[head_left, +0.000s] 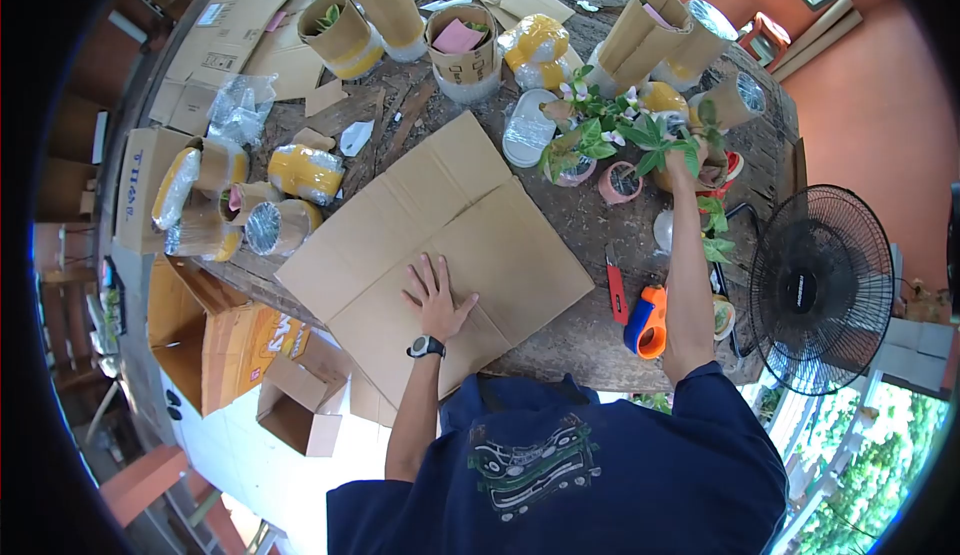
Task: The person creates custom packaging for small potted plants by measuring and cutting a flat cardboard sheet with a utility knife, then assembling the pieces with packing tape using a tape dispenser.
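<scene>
My left hand [437, 300] lies flat with fingers spread on a flattened cardboard sheet [500, 255], which rests at an angle on the dark wooden table. My right hand [684, 160] reaches far forward among the potted plants at the right, and leaves hide most of its fingers. Green leaves [652, 143] are beside it. A small pink pot [620, 184] stands just left of that hand. Nearer me lie a red cutter [616, 293] and an orange and blue tape dispenser [648, 323].
Cardboard-wrapped pots [466, 53] stand along the far side, with more wrapped bundles [205, 200] at the left. A black fan [822, 290] is at the right edge. Open boxes [222, 340] sit lower left. A white oval lid [529, 129] lies beyond the sheet.
</scene>
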Available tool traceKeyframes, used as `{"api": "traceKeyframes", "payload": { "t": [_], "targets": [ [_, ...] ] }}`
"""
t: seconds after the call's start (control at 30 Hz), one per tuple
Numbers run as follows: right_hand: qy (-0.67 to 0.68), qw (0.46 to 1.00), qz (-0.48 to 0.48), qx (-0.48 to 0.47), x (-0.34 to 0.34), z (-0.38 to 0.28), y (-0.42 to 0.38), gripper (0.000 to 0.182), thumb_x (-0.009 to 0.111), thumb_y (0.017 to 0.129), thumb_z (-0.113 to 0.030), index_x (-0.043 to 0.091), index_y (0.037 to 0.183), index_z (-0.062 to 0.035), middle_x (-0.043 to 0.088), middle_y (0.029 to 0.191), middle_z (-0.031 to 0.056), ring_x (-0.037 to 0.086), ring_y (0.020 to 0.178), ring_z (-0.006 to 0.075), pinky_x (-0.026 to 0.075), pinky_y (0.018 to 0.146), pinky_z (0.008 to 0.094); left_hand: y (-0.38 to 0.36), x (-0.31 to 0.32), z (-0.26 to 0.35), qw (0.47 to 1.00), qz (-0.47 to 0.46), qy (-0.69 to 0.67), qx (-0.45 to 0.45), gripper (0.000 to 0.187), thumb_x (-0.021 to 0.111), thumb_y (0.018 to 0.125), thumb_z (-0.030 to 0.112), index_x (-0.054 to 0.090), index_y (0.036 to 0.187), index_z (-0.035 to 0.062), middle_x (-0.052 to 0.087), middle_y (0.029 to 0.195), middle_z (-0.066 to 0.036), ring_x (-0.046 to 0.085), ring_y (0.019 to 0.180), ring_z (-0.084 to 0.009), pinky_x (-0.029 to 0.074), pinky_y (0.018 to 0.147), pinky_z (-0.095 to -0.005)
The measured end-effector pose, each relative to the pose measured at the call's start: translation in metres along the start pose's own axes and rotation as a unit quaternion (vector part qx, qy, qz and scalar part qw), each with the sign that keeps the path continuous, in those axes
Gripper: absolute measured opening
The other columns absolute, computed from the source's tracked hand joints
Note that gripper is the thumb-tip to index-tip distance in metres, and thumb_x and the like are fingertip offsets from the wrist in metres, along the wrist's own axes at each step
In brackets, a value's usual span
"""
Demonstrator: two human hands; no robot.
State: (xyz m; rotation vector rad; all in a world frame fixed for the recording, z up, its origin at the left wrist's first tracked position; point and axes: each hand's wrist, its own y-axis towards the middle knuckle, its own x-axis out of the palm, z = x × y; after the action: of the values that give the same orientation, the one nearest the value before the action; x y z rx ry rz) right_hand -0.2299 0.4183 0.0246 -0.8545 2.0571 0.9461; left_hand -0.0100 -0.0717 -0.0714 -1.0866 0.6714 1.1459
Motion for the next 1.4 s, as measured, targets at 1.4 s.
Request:
{"api": "traceKeyframes", "payload": {
  "t": [1.4],
  "targets": [
    [0.030,0.920,-0.381,-0.090,-0.040,-0.053,-0.330,0.110,0.086,0.061,-0.053,0.039,0.148,-0.0055,0.056,0.126,0.0267,0.056,0.115,0.0458,0.047,0.098,0.0526,-0.029,-0.003,-0.038,0.995,-0.038,0.052,0.075,0.143,0.074,0.051,0.083,0.006,0.162,0.0246,-0.010,0.169,-0.008,-0.013,0.151,-0.0449,0.007,0.109,-0.0794]
  ]
}}
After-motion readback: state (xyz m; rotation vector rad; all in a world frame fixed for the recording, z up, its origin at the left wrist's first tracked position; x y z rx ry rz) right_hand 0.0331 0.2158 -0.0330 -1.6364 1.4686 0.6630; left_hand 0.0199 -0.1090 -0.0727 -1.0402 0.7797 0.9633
